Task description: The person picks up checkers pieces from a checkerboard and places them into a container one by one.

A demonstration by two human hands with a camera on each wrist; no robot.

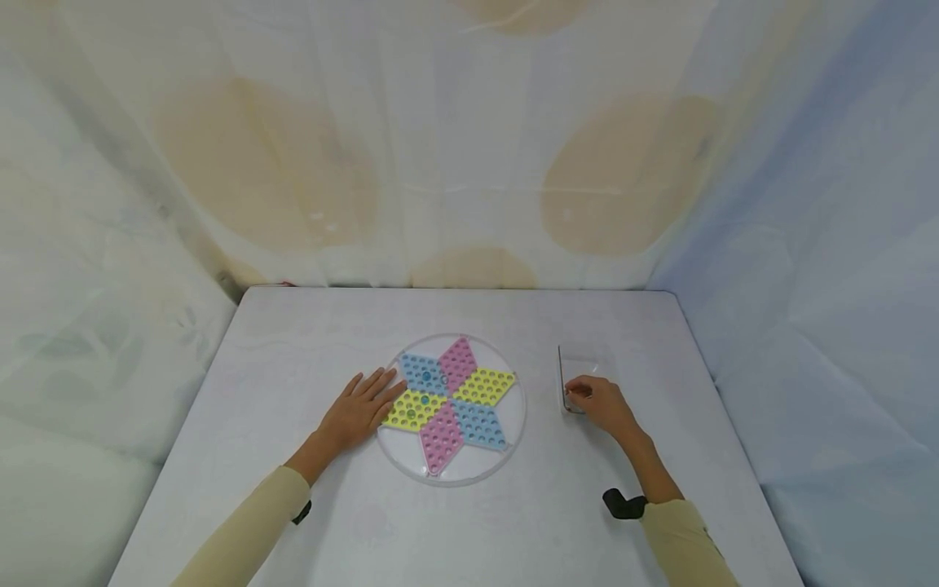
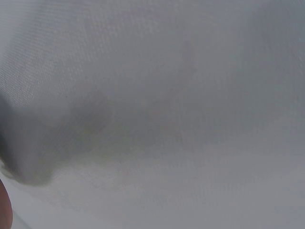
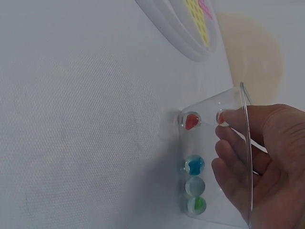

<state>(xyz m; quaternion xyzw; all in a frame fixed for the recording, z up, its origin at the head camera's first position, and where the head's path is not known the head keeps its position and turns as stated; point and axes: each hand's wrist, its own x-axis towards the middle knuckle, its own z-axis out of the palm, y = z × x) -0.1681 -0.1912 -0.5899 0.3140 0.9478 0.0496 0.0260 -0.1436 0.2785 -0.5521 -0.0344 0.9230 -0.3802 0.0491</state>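
A round Chinese checkers board [image 1: 512, 424] with a pink, yellow and blue star lies on the table. My left hand [image 1: 357, 409] rests flat at its left edge, fingers spread over the rim. To the right of the board, my right hand [image 1: 599, 402] reaches into a clear plastic box [image 1: 561, 363]. In the right wrist view, thumb and forefinger pinch a clear marble with an orange-red core [image 3: 220, 117]. Below them in the box lie a red marble [image 3: 192, 121], a blue marble [image 3: 195, 165], a plain marble [image 3: 195, 186] and a green marble [image 3: 197, 204].
A few glass marbles sit in the board's holes, including a blue one [image 1: 426, 376] and a greenish one [image 1: 411, 414]. White cloth covers the table [image 1: 557, 522], and patterned curtains [image 1: 455, 163] hang around its back and sides. The left wrist view shows mostly blurred cloth [image 2: 190, 143].
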